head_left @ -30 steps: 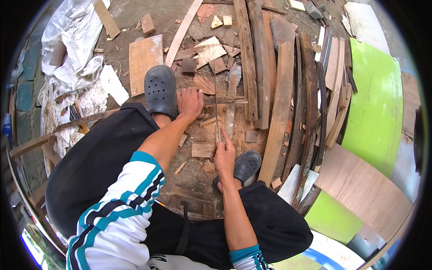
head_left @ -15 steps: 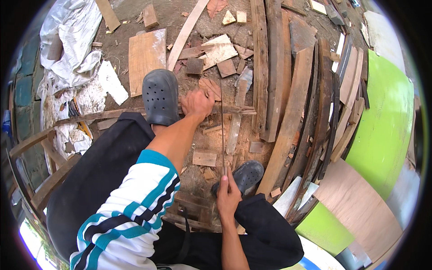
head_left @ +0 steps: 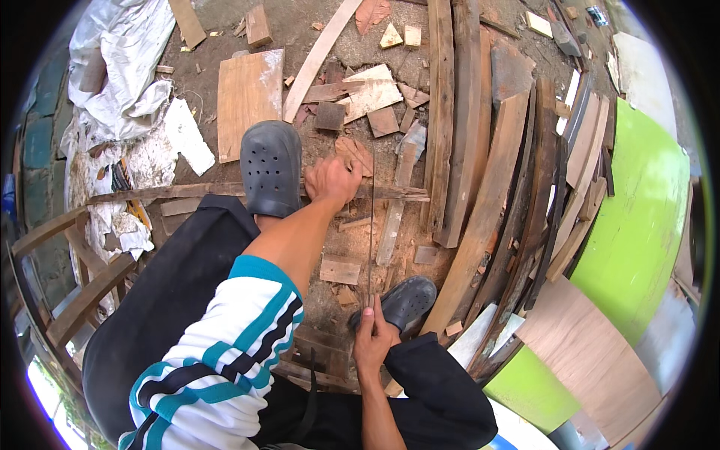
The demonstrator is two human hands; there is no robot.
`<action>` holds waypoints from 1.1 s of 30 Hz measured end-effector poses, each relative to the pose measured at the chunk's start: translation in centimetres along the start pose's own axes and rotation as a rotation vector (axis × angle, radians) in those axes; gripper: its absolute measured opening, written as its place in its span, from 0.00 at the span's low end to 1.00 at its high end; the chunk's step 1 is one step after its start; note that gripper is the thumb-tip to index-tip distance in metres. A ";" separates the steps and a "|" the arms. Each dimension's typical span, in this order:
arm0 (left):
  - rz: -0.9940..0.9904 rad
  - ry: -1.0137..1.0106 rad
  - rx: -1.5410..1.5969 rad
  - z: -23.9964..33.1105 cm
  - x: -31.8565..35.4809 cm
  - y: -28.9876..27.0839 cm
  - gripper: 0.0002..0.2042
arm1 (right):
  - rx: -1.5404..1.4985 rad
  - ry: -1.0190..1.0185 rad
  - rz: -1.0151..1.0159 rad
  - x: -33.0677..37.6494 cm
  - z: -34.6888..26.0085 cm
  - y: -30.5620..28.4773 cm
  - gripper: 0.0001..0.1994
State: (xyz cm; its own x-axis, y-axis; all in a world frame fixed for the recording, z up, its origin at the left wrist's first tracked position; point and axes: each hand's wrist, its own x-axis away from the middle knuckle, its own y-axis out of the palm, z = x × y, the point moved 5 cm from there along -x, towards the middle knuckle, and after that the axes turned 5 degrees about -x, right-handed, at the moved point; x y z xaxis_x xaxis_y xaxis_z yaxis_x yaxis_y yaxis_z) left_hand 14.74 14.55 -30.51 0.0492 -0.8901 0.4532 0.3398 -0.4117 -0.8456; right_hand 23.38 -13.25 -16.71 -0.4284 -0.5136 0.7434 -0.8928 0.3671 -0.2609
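Saw [head_left: 372,232], gripped by right hand [head_left: 373,339], is drawn farther back than a second ago; wooden strip [head_left: 396,192] is clasped by left hand [head_left: 333,180].

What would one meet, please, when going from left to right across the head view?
White sheet, left clog, left hand, thin blade, broad plank, big green panel.

Long brown wooden planks [head_left: 466,127], square wooden offcuts [head_left: 340,268] and tan sawdust [head_left: 420,217] litter a rough woodworking area's brown dirt ground [head_left: 300,37].
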 end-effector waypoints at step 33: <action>-0.013 -0.056 0.000 0.3 0.3 -0.6 0.23 | 0.177 -0.329 0.119 -5.7 -3.2 1.3 0.22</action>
State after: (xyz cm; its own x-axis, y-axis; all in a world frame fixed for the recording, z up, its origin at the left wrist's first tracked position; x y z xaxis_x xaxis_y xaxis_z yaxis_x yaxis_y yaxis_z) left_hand 14.82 14.59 -29.77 0.0974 -0.8720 0.4797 0.3412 -0.4235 -0.8392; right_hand 25.05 -7.37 -19.29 -0.5266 -0.7069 0.4722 -0.8319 0.3143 -0.4573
